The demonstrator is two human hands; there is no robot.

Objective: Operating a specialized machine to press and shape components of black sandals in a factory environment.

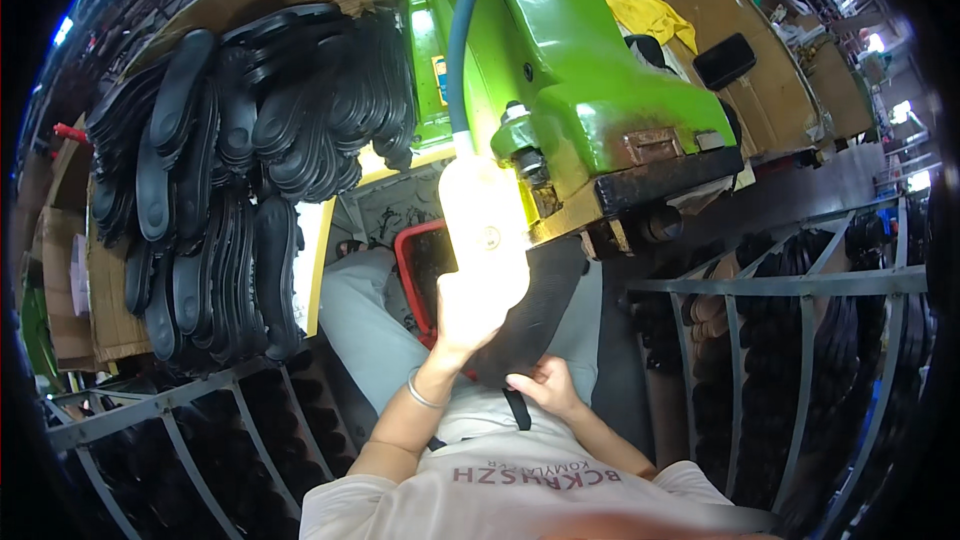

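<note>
Black soles [285, 130] heap up inside the left edge of a cardboard box [115, 305]. Beneath a glaring lamp [487, 215], my left hand [468, 315] meets the left edge of a dark, flat piece [540, 305]; glare hides its fingers, so I cannot tell its grip. The piece slants over my lap, below the green machine [600, 90]. My right hand [545, 386] holds its near end, thumb on top.

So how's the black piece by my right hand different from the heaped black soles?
The black piece is single, while the black soles are piled together. The black piece is above your lap, at your right hand; the black soles are off to your left. Both look dark and long.
</note>
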